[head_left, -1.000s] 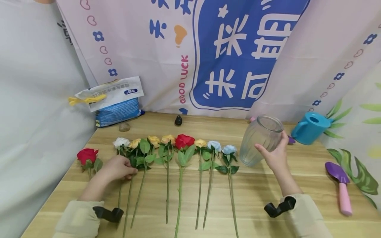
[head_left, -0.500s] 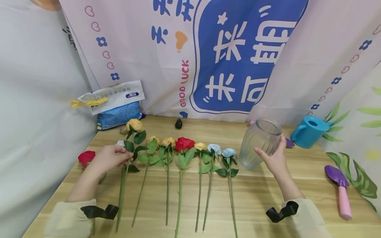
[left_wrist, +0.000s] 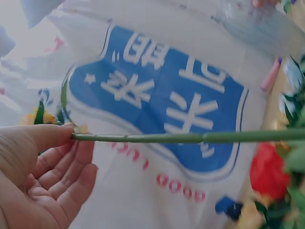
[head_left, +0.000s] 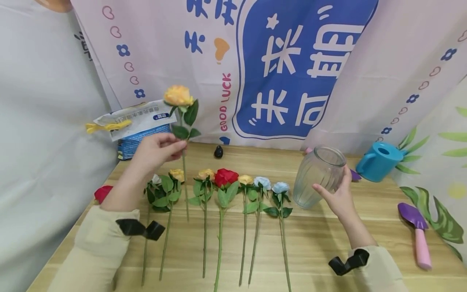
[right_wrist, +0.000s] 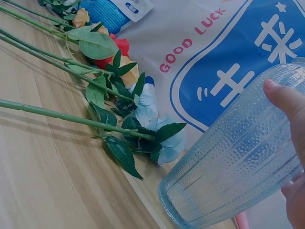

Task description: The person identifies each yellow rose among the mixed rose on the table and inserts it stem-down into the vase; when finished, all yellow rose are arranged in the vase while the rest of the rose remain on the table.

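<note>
Raised above the table, a yellow rose stands upright with its stem pinched between the thumb and fingers of my left hand. In the left wrist view, its green stem runs across from my thumb to the right edge. My right hand grips the side of a clear ribbed glass vase, which leans on the table at the right. The right wrist view shows the vase tilted, its base near a light blue rose.
A row of roses lies on the wooden table, including a red rose and a light blue rose. At right are a blue watering can and a purple-and-pink trowel. A blue-and-white packet stands back left.
My left hand has picked the yellow rose from the left end of the row, raised it and carried it rightward. The right hand and vase have barely moved.
</note>
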Action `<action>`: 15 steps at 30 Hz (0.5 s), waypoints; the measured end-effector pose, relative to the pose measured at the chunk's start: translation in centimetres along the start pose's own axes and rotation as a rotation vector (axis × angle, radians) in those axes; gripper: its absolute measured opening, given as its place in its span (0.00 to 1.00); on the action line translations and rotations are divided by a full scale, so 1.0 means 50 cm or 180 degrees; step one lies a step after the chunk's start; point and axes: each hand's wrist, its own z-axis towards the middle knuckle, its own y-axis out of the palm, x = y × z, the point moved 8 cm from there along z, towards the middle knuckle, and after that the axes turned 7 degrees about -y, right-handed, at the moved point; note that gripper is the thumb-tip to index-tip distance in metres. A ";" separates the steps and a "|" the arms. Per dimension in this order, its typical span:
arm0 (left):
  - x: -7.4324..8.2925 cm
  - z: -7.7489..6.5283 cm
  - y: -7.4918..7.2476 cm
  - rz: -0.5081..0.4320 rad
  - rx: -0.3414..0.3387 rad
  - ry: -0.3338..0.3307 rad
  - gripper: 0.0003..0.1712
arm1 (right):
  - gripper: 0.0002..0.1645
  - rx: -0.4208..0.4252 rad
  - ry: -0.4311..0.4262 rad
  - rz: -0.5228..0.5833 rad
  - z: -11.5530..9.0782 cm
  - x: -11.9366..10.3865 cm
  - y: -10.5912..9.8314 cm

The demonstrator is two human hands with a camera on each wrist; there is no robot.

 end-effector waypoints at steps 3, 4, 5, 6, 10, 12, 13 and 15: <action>0.040 0.030 0.024 -0.0129 0.0016 0.0001 0.19 | 0.60 -0.0012 -0.0025 0.0019 0.000 0.000 0.000; 0.051 0.040 0.032 -0.0181 0.0024 -0.0034 0.19 | 0.59 -0.0020 -0.0030 0.0020 0.001 0.001 0.000; 0.062 0.051 0.040 -0.0253 0.0030 -0.0070 0.18 | 0.59 -0.0028 -0.0028 0.0023 0.001 0.002 0.001; 0.074 0.060 0.048 -0.0311 0.0019 -0.0084 0.18 | 0.59 -0.0033 -0.0034 0.0027 0.001 0.003 0.001; 0.127 0.093 0.084 -0.0660 -0.0010 0.0008 0.17 | 0.58 -0.0040 -0.0037 0.0014 0.002 0.007 0.001; 0.161 0.106 0.106 -0.0818 -0.0045 0.0153 0.17 | 0.58 -0.0035 -0.0051 0.0021 0.002 0.007 0.001; 0.179 0.112 0.117 -0.0887 -0.0067 0.0211 0.16 | 0.58 -0.0033 -0.0052 0.0024 0.002 0.008 0.000; 0.213 0.121 0.142 -0.0977 -0.0113 0.0319 0.15 | 0.58 -0.0033 -0.0054 0.0034 0.002 0.008 0.000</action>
